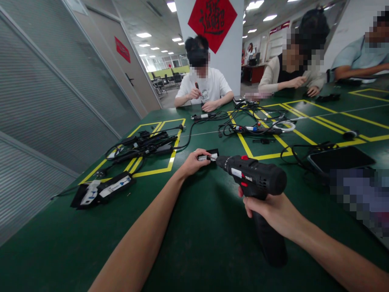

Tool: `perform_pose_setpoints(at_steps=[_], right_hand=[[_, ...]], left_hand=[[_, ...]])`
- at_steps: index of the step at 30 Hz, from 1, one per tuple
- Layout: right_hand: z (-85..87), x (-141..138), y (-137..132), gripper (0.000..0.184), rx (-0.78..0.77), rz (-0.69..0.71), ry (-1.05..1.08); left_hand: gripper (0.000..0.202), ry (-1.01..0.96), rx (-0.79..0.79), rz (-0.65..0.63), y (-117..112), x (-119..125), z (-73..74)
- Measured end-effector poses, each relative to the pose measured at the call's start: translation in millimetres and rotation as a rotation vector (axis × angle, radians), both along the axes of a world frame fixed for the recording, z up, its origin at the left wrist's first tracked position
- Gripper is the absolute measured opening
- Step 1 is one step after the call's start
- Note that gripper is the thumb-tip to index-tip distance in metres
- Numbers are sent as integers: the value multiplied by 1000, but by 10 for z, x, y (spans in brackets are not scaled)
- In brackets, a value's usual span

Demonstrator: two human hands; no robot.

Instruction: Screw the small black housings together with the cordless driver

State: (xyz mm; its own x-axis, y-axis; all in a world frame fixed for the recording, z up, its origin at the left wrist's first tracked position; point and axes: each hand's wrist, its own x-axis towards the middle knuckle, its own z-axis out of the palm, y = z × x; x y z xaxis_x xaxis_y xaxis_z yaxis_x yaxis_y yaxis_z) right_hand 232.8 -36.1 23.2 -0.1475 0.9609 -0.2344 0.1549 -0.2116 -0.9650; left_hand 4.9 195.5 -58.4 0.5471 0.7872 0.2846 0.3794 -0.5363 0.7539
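Note:
A black cordless drill (255,174) with red switches is in my right hand (270,209), whose fingers wrap round its handle. The drill lies level and its chuck points left, toward my left hand (196,161). With thumb and fingers, my left hand pinches a small black-and-white part (214,156) on the green table. A thin bit runs from the chuck to my left fingertips; whether it touches the part I cannot tell. Part of the small piece is hidden behind my fingers.
Bundled black cables (146,144) lie left within yellow tape lines (152,173). Black pouches with white labels (103,188) sit nearer. More cables and a pen-like tool (257,129) lie ahead, a dark tablet (342,158) right. Several people sit across the green table (194,243).

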Motion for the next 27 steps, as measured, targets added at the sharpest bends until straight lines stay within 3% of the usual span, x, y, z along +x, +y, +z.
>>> perform_pose_setpoints(at_steps=[5, 18, 27], right_hand=[[-25, 4, -2, 19, 0, -18, -16], [-5, -12, 3, 8, 29, -23, 14], [-19, 0, 5, 16, 24, -16, 1]], left_hand=[[30, 10, 6, 5, -2, 5, 23], [31, 7, -5, -6, 10, -2, 6], [30, 3, -19, 6, 1, 7, 31]])
